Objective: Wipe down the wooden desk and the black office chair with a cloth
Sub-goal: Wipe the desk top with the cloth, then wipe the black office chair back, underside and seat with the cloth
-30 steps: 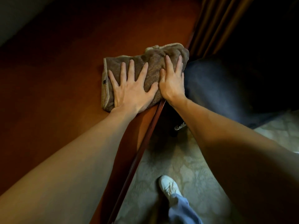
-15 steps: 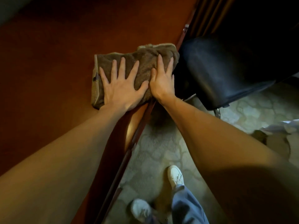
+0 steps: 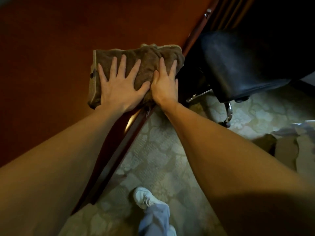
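Cloth (image 3: pixel 144 65) is being pressed flat on the wooden desk (image 3: pixel 51 48) at frame centre by the left hand (image 3: pixel 119 87), fingers spread, and right hand (image 3: pixel 164 87), fingers straight. Even pressure is being advised along the desk edge; the black office chair (image 3: pixel 238 65) is being left unwiped at upper right.

Both forearms are bare right up to the frame edge, no sleeves seen. Nothing is worn on the left hand (image 3: pixel 119 87) or the right hand (image 3: pixel 164 90). Lower down, a white lace-up sneaker (image 3: pixel 144 198) is worn with light blue-grey trousers (image 3: pixel 156 218).
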`<state>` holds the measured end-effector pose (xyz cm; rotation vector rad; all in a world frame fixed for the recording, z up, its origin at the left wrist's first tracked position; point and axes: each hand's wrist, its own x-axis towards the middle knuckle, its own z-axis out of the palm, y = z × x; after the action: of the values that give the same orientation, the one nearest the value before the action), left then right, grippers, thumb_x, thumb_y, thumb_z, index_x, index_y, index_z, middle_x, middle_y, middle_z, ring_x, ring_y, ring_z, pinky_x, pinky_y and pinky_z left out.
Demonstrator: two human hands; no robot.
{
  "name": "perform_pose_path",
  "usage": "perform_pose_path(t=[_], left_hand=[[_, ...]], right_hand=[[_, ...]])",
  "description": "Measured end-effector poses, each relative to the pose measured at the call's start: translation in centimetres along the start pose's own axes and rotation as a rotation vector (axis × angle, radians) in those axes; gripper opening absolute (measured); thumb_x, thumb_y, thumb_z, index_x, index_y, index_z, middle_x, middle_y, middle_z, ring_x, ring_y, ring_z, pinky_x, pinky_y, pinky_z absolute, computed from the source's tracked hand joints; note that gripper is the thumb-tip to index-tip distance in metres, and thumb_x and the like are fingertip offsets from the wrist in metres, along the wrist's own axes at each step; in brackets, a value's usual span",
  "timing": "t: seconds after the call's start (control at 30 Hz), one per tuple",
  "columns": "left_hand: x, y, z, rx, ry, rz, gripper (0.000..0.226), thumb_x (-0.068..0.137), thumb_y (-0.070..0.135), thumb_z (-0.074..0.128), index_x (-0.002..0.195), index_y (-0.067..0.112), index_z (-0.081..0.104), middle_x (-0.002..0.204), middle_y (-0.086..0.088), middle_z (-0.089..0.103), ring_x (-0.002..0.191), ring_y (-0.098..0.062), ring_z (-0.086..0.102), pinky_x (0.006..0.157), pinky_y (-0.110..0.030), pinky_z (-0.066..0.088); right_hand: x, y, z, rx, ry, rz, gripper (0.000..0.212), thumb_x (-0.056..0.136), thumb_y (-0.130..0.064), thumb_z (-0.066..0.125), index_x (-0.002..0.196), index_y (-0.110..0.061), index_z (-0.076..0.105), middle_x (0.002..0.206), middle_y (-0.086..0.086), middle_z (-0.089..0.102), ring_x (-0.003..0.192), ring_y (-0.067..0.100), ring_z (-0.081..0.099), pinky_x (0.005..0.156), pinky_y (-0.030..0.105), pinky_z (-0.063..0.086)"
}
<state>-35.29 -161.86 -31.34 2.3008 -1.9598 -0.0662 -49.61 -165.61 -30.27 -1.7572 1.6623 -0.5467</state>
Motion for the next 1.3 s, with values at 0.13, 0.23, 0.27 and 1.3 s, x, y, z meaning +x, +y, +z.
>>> perform_pose_path(t=[0.13, 0.23, 0.27, 1.3], left_hand=[[-6.3, -1.7, -0.7, -0.014, -0.011, -0.007, 0.088, 0.084, 0.091, 0.0, 0.161, 0.048, 0.0, 0.174, 0.0, -0.002, 0.16, -0.024, -0.007, 0.123, -0.064, -0.01], [-11.8, -4.0, -1.5, -0.02, -0.016, -0.034, 0.085, 0.087, 0.089, 0.002, 0.161, 0.048, -0.003, 0.174, 0.001, -0.004, 0.16, -0.023, -0.008, 0.124, -0.064, -0.008], [-13.3, -4.5, -1.6, -0.026, -0.02, -0.043, 0.084, 0.088, 0.088, 0.003, 0.161, 0.048, -0.003, 0.174, 0.001, -0.005, 0.16, -0.023, -0.009, 0.124, -0.063, -0.008], [-38.9, -14.6, -13.6, -0.346, -0.66, 0.007, 0.037, 0.11, 0.046, 0.035, 0.132, 0.031, 0.061, 0.126, -0.002, 0.069, 0.117, -0.027, 0.064, 0.09, -0.039, 0.051]], right_hand=[[-5.8, -0.6, 1.7, 0.012, -0.025, -0.033, 0.054, 0.111, -0.038, 0.023, 0.163, -0.032, 0.01, 0.17, 0.009, -0.012, 0.157, 0.028, 0.005, 0.126, 0.051, 0.009], [-10.7, -1.5, 3.9, 0.01, -0.033, -0.046, 0.053, 0.112, -0.039, 0.023, 0.163, -0.033, 0.01, 0.17, 0.007, -0.014, 0.156, 0.032, 0.009, 0.124, 0.052, 0.019], [-12.0, -1.8, 4.5, 0.0, -0.027, -0.051, 0.054, 0.111, -0.039, 0.023, 0.163, -0.033, 0.011, 0.17, 0.006, -0.015, 0.156, 0.032, 0.008, 0.123, 0.053, 0.021], [-39.2, -13.4, 3.4, 0.054, -0.524, 0.131, 0.045, 0.105, -0.012, 0.046, 0.148, -0.022, 0.052, 0.147, 0.007, 0.055, 0.134, 0.025, 0.051, 0.111, 0.03, 0.039]])
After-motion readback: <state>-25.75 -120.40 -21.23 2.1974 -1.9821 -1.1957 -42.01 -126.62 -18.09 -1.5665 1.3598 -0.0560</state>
